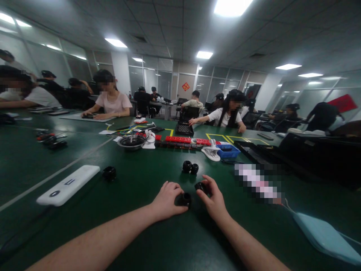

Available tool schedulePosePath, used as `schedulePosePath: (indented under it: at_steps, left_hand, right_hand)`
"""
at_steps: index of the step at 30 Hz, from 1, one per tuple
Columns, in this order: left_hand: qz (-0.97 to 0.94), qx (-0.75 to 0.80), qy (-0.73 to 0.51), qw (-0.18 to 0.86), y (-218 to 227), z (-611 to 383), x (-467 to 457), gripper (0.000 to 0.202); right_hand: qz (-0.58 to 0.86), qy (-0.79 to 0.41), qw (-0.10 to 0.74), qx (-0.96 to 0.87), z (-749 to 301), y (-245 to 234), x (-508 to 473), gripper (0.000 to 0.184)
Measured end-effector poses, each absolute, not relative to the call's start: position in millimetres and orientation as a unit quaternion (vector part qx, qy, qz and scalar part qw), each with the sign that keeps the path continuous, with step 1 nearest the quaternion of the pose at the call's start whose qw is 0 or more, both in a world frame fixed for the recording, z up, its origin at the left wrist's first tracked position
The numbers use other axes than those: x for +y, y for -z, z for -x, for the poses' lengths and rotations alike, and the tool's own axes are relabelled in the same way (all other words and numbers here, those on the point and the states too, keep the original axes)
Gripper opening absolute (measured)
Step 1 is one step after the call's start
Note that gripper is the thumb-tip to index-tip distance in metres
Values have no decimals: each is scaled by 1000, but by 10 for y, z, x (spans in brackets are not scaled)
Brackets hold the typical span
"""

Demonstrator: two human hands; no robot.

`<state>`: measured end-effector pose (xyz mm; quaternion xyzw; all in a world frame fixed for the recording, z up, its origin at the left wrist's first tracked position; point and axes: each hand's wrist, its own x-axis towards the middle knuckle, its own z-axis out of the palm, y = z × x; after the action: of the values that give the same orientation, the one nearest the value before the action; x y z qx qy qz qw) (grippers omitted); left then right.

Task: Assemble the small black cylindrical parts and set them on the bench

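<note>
My left hand [167, 199] rests on the green table [135, 233], its fingers curled round a small black cylindrical part [184, 198]. Close beside it, my right hand [214, 199] pinches another small black part [200, 186] between thumb and fingers. The two parts sit a short gap apart. A little beyond my hands, two more black ring-shaped parts [190, 167] stand side by side on the table.
A white flat device [67, 185] and a black round part [109, 173] lie to the left. Farther back are a metal bowl [131, 142], red strips [186, 139], a blue tray [228, 151] and a white clip [212, 152]. A light-blue case [324, 237] lies right. Several seated people work at the tables.
</note>
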<state>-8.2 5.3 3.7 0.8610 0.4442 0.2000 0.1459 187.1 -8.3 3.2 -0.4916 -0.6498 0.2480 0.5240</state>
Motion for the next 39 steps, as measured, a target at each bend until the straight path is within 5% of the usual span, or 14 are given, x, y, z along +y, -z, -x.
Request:
schedulePosePath:
  at_steps: [13, 23, 32, 39]
  left_hand:
    - [-645, 755, -97, 65, -173, 1298, 23, 55]
    - [-557, 822, -93, 81, -182, 1572, 90, 53]
    - [-595, 790, -125, 82, -617, 1178, -475, 66]
    - [-789, 475, -198, 336, -553, 334, -376, 50]
  right_hand:
    - [481, -409, 528, -569, -2006, 27, 54, 50]
    - [473, -418, 465, -621, -1991, 37, 26, 48]
    - [433, -414, 472, -646, -1946, -99, -87, 32]
    - [370, -426, 438, -700, -1894, -191, -230, 33]
